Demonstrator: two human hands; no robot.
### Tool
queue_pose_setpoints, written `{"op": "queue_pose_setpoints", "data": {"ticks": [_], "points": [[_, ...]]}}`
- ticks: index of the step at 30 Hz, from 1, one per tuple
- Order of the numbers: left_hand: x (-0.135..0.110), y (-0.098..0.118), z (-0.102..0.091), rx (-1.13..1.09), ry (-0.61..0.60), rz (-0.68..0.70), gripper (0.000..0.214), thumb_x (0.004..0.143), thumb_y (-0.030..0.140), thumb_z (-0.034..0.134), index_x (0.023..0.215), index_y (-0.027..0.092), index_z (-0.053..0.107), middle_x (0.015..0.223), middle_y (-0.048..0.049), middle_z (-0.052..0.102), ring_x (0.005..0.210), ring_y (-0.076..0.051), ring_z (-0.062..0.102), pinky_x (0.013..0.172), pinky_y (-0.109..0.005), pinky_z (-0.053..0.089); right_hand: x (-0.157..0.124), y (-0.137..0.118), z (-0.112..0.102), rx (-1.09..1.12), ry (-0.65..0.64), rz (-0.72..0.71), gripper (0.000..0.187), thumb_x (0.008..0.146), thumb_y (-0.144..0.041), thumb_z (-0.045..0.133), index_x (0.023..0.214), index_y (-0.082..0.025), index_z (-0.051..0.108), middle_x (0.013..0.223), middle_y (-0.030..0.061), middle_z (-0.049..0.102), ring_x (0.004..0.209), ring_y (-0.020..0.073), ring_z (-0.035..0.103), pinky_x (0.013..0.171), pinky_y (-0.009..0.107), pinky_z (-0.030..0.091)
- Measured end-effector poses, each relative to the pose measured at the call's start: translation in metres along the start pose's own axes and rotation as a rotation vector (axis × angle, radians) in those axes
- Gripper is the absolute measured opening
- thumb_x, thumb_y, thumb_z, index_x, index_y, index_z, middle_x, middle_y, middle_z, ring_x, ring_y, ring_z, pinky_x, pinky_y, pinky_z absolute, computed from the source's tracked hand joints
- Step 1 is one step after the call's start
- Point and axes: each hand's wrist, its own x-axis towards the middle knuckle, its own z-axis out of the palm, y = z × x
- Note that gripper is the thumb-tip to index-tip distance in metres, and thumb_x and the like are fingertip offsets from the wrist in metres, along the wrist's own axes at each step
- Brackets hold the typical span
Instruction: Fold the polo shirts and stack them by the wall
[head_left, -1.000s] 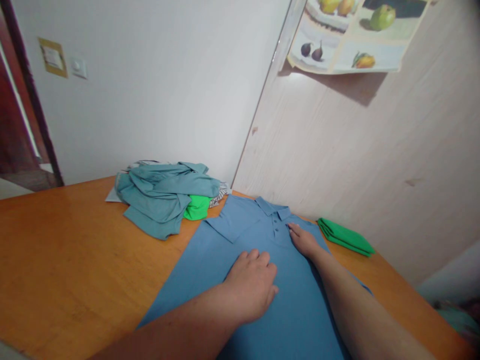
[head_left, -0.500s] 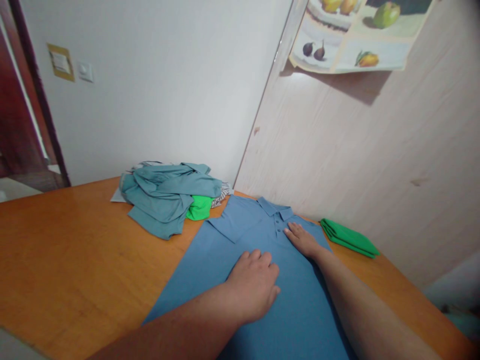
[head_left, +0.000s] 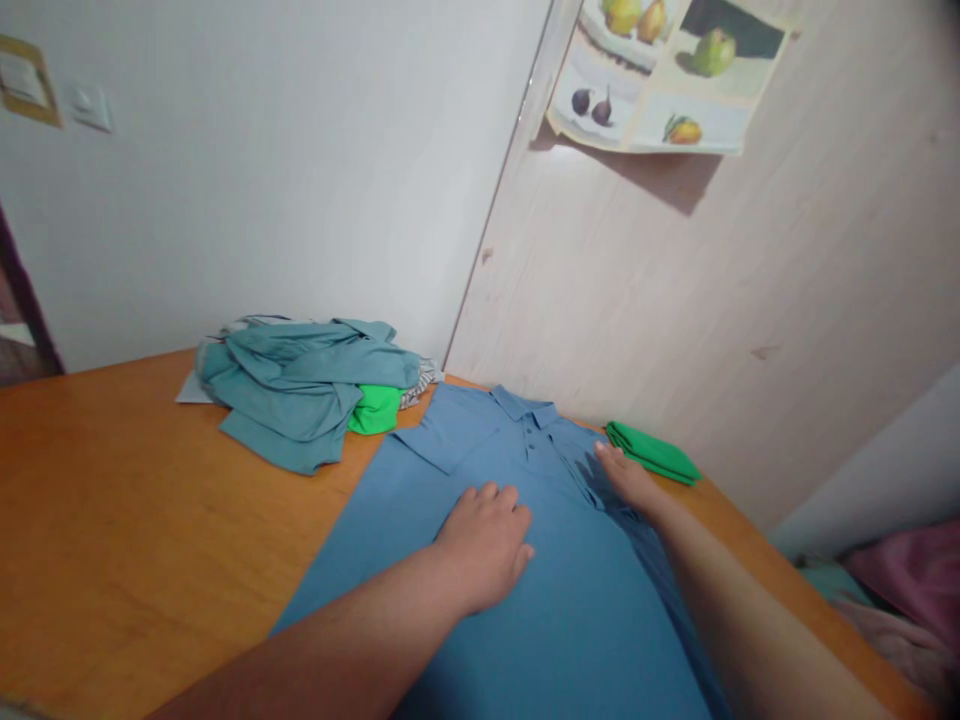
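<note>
A blue polo shirt lies spread on the table, its collar at the far end and its left-side sleeve folded inward over the chest. My left hand rests palm down on the middle of the shirt, fingers slightly bent and apart. At the shirt's right shoulder, my right hand is stretched out over the sleeve, holding nothing. Fabric is creased under and beside it; whether the palm touches the cloth I cannot tell.
On the orange-brown table a heap of crumpled grey-green clothes lies against the wall, with a bright green cloth poking out. A folded green garment sits at the right. Pinkish fabric shows beyond the table's right edge.
My right hand has moved right, from beside the button placket to the shoulder and sleeve. My left hand stays on the shirt. The view has turned right.
</note>
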Motion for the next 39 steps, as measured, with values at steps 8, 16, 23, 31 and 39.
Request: {"op": "queue_pose_setpoints", "data": {"ticks": [8,16,23,31,39], "points": [[0.000,0.002,-0.008,-0.005,-0.030,-0.005,0.023,0.092,0.039,0.053,0.100,0.020,0.064,0.112,-0.0110,0.060,0.105,-0.030,0.054,0.087,-0.045,0.045,-0.033,-0.006,0.027,-0.079,-0.166,0.059,0.099,0.086,-0.081,0.033,0.155,-0.011,0.033,0.163,0.0146,0.023,0.152,0.0332,0.012,0.122,0.055,0.007],[0.001,-0.001,-0.007,-0.018,-0.043,0.005,0.023,0.093,0.039,0.052,0.100,0.020,0.063,0.112,-0.0107,0.060,0.104,-0.030,0.054,0.087,-0.044,0.044,-0.034,0.009,-0.023,0.061,0.013,0.096,0.097,0.092,-0.073,-0.001,0.150,-0.007,0.042,0.156,0.0156,0.039,0.148,0.0257,0.028,0.122,0.043,0.022],[0.002,-0.003,-0.003,-0.024,-0.029,0.019,0.023,0.092,0.039,0.053,0.097,0.020,0.064,0.111,-0.0116,0.060,0.103,-0.030,0.054,0.086,-0.044,0.043,-0.068,0.026,-0.012,0.013,-0.026,0.114,0.092,0.092,-0.074,0.015,0.152,-0.009,0.039,0.160,0.0156,0.031,0.151,0.0294,0.019,0.122,0.050,0.019],[0.002,-0.004,-0.008,-0.034,-0.055,0.023,0.025,0.093,0.040,0.051,0.100,0.019,0.064,0.112,-0.0120,0.059,0.104,-0.030,0.054,0.087,-0.044,0.043,-0.085,0.025,-0.005,-0.082,-0.069,0.071,0.082,0.096,-0.068,0.017,0.151,-0.013,0.040,0.161,0.0139,0.031,0.152,0.0294,0.017,0.122,0.052,0.017],[0.003,-0.006,-0.005,-0.007,-0.056,0.035,0.027,0.094,0.042,0.049,0.103,0.020,0.063,0.113,-0.0119,0.058,0.103,-0.029,0.054,0.085,-0.042,0.044,-0.154,0.008,-0.021,-0.071,-0.104,0.000,0.086,0.093,-0.073,0.026,0.153,-0.014,0.040,0.161,0.0124,0.031,0.151,0.0289,0.018,0.123,0.048,0.018]]}}
